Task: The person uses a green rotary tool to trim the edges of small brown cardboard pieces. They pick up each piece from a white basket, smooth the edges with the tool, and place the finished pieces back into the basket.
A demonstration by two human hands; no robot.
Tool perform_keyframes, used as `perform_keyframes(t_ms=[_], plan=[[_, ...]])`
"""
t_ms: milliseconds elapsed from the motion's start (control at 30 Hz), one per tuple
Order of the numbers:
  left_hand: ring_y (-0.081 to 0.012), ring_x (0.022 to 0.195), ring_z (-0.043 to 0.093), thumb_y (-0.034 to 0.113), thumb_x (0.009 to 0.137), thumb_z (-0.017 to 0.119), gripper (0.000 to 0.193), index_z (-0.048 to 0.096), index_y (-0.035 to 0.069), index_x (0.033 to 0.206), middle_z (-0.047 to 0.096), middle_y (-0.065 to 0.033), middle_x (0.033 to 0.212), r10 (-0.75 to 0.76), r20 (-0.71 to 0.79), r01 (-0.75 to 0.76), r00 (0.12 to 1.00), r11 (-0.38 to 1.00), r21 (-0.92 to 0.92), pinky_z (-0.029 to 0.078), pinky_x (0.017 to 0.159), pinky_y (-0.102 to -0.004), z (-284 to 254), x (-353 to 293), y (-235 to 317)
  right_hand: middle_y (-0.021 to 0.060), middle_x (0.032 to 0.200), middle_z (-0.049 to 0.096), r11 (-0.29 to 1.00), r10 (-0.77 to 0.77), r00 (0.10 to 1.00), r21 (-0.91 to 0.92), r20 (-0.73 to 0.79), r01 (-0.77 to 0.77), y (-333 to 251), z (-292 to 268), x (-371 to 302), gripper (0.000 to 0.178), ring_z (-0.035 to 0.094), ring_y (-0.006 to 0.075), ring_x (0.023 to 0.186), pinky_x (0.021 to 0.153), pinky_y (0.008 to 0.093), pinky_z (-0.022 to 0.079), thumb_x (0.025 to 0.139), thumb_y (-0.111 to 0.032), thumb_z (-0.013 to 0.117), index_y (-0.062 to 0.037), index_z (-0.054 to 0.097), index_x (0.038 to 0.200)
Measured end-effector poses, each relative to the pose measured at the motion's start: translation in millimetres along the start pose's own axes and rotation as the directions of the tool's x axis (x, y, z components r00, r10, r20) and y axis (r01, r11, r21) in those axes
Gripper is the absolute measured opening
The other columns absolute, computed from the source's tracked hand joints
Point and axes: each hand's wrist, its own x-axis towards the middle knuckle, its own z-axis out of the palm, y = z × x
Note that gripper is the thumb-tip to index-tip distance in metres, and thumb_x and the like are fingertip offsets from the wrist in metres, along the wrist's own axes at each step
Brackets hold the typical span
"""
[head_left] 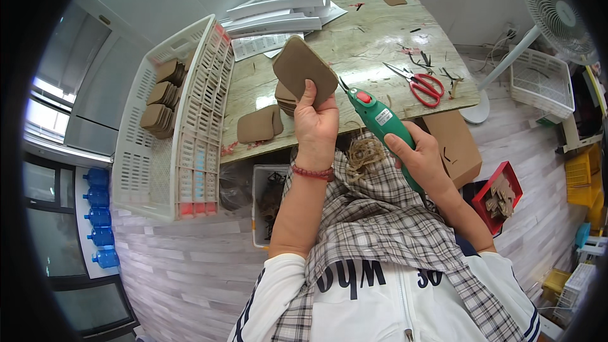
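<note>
My left hand grips a flat brown pad with rounded corners, thumb across its face, and holds it up above the table. My right hand is wrapped round a green electric hand tool with a red button. The tool's thin dark tip points up and left, close to the pad's right edge; whether it touches I cannot tell. Behind my left hand a stack of similar pads is partly hidden. More loose pads lie at the table's near left.
A white slatted crate with stacked pads stands at the left. On the table are papers, red-handled scissors and dark scraps. Tangled fibres lie on my checked apron. A red bin, cardboard box and fan are right.
</note>
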Motion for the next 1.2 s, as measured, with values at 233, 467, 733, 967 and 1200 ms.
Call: perform_keyframes(t_ms=[233, 467, 733, 967, 1200], plan=[[-0.0259, 0.114, 0.058, -0.003, 0.085, 0.065, 0.042, 0.053, 0.005, 0.125, 0.06, -0.0095, 0.121, -0.052, -0.042, 0.052, 0.998, 0.999, -0.008, 0.048, 0.102, -0.0409, -7.4, -6.6, -7.3, 0.0004, 0.07, 0.059, 1.0, -0.008, 1.0, -0.001, -0.006, 0.008, -6.3, -0.7, 0.3, 0.03, 0.053, 0.0052, 0.056, 0.05, 0.022, 0.044, 0.089, -0.028, 0.067, 0.0009, 0.063, 0.097], [-0.0248, 0.116, 0.057, -0.003, 0.087, 0.062, 0.042, 0.051, 0.004, 0.127, 0.059, -0.0094, 0.124, -0.065, 0.001, 0.065, 0.998, 0.99, 0.125, 0.046, 0.104, -0.0392, -17.9, -22.2, -21.0, 0.0011, 0.07, 0.059, 1.0, -0.017, 0.999, -0.01, -0.043, 0.017, -8.4, -3.2, 3.1, 0.033, 0.052, 0.0058, 0.055, 0.05, 0.0224, 0.044, 0.089, -0.03, 0.068, 0.0012, 0.063, 0.098], [-0.0234, 0.116, 0.057, -0.002, 0.088, 0.062, 0.039, 0.052, 0.006, 0.125, 0.06, -0.0079, 0.124, -0.141, 0.014, 0.134, 0.99, 0.966, 0.221, 0.047, 0.103, -0.0391, -38.4, -36.8, -30.1, -0.0001, 0.068, 0.056, 0.999, -0.036, 0.997, -0.029, -0.069, 0.034, -11.1, -8.3, 8.8, 0.035, 0.051, 0.0055, 0.054, 0.049, 0.0222, 0.042, 0.09, -0.031, 0.068, 0.0013, 0.063, 0.102], [-0.0226, 0.11, 0.061, -0.004, 0.088, 0.061, 0.036, 0.055, 0.007, 0.122, 0.063, -0.0072, 0.119, -0.139, 0.063, 0.102, 0.988, 0.909, 0.404, 0.052, 0.095, -0.0376, -51.3, -44.7, -17.2, -0.001, 0.07, 0.056, 0.999, 0.043, 0.999, 0.007, -0.026, -0.042, -12.1, -21.7, 5.4, 0.033, 0.05, 0.0053, 0.053, 0.049, 0.0221, 0.043, 0.09, -0.03, 0.067, 0.0009, 0.064, 0.103], [-0.018, 0.098, 0.066, -0.011, 0.084, 0.062, 0.034, 0.061, 0.002, 0.116, 0.067, -0.008, 0.109, -0.177, 0.155, 0.024, 0.972, 0.728, 0.685, 0.055, 0.086, -0.031, -54.4, -32.2, 35.1, 0.0006, 0.071, 0.057, 0.993, 0.097, 0.988, -0.085, 0.118, -0.088, -6.7, -44.9, -9.1, 0.034, 0.053, 0.0059, 0.056, 0.051, 0.0221, 0.043, 0.089, -0.031, 0.067, 0.0003, 0.064, 0.103]])
